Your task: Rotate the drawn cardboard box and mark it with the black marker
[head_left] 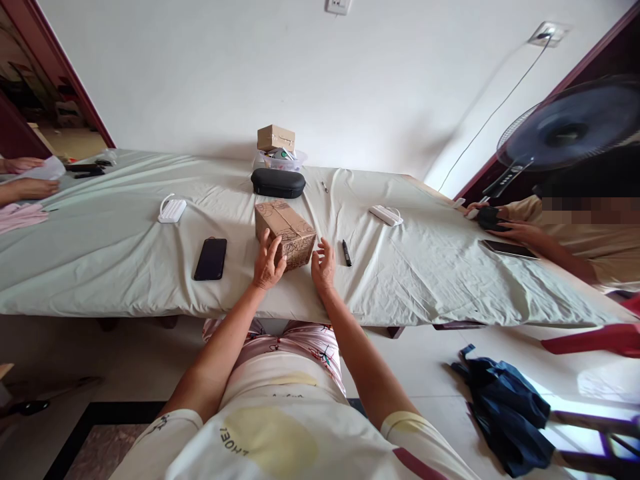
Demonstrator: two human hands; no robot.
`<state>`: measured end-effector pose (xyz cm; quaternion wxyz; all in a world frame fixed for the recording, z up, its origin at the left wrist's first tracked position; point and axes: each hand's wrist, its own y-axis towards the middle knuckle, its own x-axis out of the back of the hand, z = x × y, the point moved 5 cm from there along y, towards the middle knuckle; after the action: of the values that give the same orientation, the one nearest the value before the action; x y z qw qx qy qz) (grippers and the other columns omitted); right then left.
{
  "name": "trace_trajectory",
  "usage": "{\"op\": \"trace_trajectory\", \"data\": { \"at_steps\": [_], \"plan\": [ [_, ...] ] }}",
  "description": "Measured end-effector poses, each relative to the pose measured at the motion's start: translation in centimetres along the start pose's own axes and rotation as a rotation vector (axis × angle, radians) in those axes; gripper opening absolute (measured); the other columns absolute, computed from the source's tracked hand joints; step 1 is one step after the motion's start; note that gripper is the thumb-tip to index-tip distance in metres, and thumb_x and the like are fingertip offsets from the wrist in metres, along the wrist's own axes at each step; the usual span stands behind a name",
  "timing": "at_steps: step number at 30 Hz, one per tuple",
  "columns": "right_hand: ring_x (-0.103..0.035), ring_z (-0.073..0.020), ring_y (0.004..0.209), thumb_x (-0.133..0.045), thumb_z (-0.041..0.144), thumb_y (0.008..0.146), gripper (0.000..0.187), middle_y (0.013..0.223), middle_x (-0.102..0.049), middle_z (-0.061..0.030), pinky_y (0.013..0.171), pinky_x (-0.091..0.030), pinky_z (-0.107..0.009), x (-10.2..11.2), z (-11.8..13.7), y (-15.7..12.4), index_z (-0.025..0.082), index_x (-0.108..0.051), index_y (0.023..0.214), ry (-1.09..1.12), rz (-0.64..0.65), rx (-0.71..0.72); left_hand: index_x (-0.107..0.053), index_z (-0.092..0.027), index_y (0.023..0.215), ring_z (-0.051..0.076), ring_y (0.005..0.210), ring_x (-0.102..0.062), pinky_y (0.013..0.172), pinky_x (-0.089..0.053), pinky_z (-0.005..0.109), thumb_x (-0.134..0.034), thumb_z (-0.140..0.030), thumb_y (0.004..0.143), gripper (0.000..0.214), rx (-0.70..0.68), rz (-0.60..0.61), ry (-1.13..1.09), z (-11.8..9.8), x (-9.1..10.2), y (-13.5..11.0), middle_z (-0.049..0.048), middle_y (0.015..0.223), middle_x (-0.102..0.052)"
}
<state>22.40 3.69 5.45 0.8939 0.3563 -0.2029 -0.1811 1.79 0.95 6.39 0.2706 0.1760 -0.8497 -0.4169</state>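
Observation:
A brown cardboard box with dark scribbled lines and a strip of tape along its top sits on the cloth in front of me. My left hand lies against its near left side, fingers spread and touching the cardboard. Close to the box's right side is my right hand, fingers apart and holding nothing; whether it touches the box I cannot tell. A black marker lies just right of that hand. To the left of the box rests a dark smartphone.
Behind the box are a black case and a plastic basket with a small carton. White power banks lie on either side. Other people's hands show at both table ends. A fan stands at right.

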Motion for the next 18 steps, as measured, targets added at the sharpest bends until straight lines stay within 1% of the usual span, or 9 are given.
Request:
{"op": "trace_trajectory", "data": {
  "at_steps": [2,4,5,7,10,12,14,16,18],
  "plan": [
    [-0.065,-0.0191,0.081,-0.05,0.036,0.095,0.037,0.096,-0.07,-0.0073,0.079,-0.058,-0.036,-0.3,-0.9,0.1,0.019,-0.065,0.123,-0.003,0.073,-0.055,-0.054,-0.015,0.147,0.03,0.15,-0.045,0.122,-0.039,0.045,-0.045,-0.051,0.101,0.059,0.042,-0.036,-0.024,0.6,0.0,-0.1,0.0228,0.159,-0.043],
    [-0.064,-0.0173,0.075,-0.05,0.033,0.093,0.032,0.087,-0.071,-0.0043,0.077,-0.057,-0.033,-1.1,-1.0,-0.1,0.019,-0.068,0.115,0.034,0.21,-0.043,-0.052,-0.014,0.149,0.029,0.141,-0.054,0.12,-0.041,0.044,-0.04,-0.047,0.103,0.058,0.126,-0.071,-0.037,1.7,0.2,-0.1,0.0231,0.151,-0.052],
    [-0.064,-0.0163,0.073,-0.051,0.031,0.092,0.031,0.085,-0.071,-0.0029,0.076,-0.057,-0.032,-1.4,-0.8,-0.3,0.02,-0.068,0.115,0.063,0.274,-0.023,-0.051,-0.014,0.15,0.029,0.137,-0.057,0.12,-0.042,0.044,-0.039,-0.046,0.103,0.058,0.181,-0.085,-0.044,2.4,0.3,-0.1,0.0227,0.147,-0.056],
    [-0.065,-0.0145,0.069,-0.051,0.029,0.093,0.036,0.082,-0.072,-0.0009,0.074,-0.056,-0.029,-2.1,-0.1,-0.9,0.021,-0.067,0.124,0.12,0.38,0.034,-0.046,-0.015,0.153,0.029,0.137,-0.057,0.12,-0.042,0.044,-0.038,-0.047,0.103,0.061,0.288,-0.11,-0.067,3.6,0.7,-0.1,0.0213,0.145,-0.059],
    [-0.063,-0.013,0.065,-0.052,0.028,0.094,0.045,0.079,-0.071,0.0007,0.072,-0.055,-0.027,-2.6,1.1,-1.7,0.023,-0.062,0.138,0.139,0.499,0.138,-0.034,-0.018,0.16,0.03,0.145,-0.05,0.122,-0.039,0.045,-0.039,-0.052,0.103,0.067,0.375,-0.12,-0.136,4.7,1.3,-0.1,0.0189,0.154,-0.053],
    [-0.061,-0.0123,0.064,-0.054,0.028,0.095,0.048,0.08,-0.072,0.0007,0.071,-0.055,-0.026,-2.8,1.6,-2.1,0.024,-0.06,0.143,0.124,0.534,0.192,-0.025,-0.02,0.163,0.029,0.152,-0.042,0.125,-0.036,0.045,-0.042,-0.058,0.102,0.075,0.359,-0.093,-0.176,4.6,1.5,-0.1,0.0171,0.162,-0.044],
    [-0.06,-0.0117,0.064,-0.054,0.027,0.097,0.049,0.081,-0.072,0.0008,0.07,-0.054,-0.025,-2.7,1.8,-2.2,0.024,-0.058,0.145,0.102,0.533,0.222,-0.017,-0.021,0.165,0.03,0.157,-0.033,0.127,-0.031,0.045,-0.05,-0.067,0.096,0.089,0.301,-0.054,-0.174,4.1,1.4,-0.1,0.0175,0.168,-0.035],
    [-0.059,-0.0115,0.062,-0.053,0.026,0.098,0.046,0.079,-0.071,0.001,0.067,-0.053,-0.024,-2.6,2.0,-2.2,0.023,-0.059,0.144,0.072,0.518,0.246,-0.013,-0.018,0.166,0.034,0.16,-0.025,0.129,-0.028,0.049,-0.062,-0.075,0.087,0.108,0.242,-0.03,-0.125,3.6,1.0,-0.2,0.0217,0.17,-0.026],
    [-0.061,-0.012,0.063,-0.051,0.025,0.099,0.038,0.078,-0.071,0.0005,0.067,-0.054,-0.024,-2.7,2.3,-2.2,0.023,-0.065,0.135,0.034,0.517,0.288,-0.013,-0.015,0.165,0.04,0.16,-0.023,0.127,-0.028,0.055,-0.07,-0.078,0.078,0.122,0.212,-0.019,-0.056,3.3,0.6,-0.3,0.0265,0.169,-0.023]
  ]
}}
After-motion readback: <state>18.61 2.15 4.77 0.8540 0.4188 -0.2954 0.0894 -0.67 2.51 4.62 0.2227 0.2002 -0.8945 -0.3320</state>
